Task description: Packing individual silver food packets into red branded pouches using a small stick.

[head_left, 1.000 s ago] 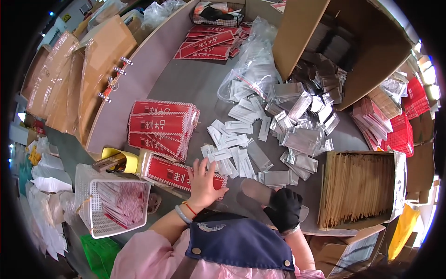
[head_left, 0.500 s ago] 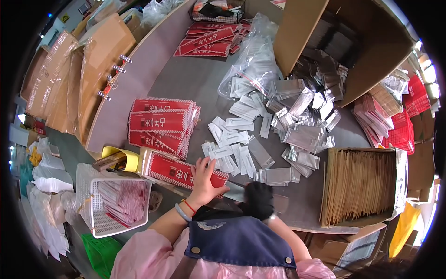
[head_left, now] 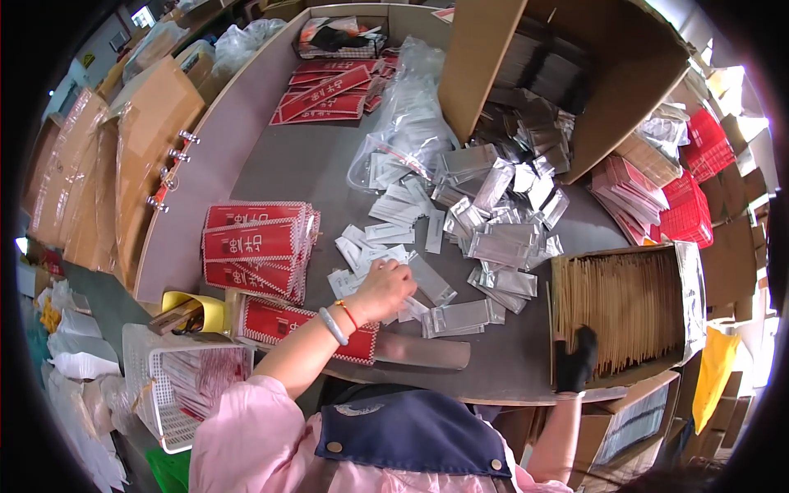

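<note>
My bare left hand (head_left: 386, 289) is over a scatter of small white packets (head_left: 394, 211), its fingers curled down and closed. Whatever lies under the fingertips is hidden. My right hand (head_left: 575, 361), in a black glove, is at the near left corner of a carton of thin wooden sticks (head_left: 620, 316), thumb and fingers apart. In front of me a long translucent sleeve (head_left: 423, 352) lies flat, its left end next to a stack of red printed sleeves (head_left: 271, 319).
Silvery flat packets (head_left: 501, 246) spill from a large open cardboard box (head_left: 633, 90). More red sleeves (head_left: 251, 246) are piled at the left. A white plastic basket (head_left: 136, 361) and a yellow container (head_left: 215, 312) stand by the table's left edge.
My right hand has moved right, from the table's front edge to the carton of sticks. My left hand has left the red sleeves and gone up onto the white packets. The translucent sleeve is now uncovered.
</note>
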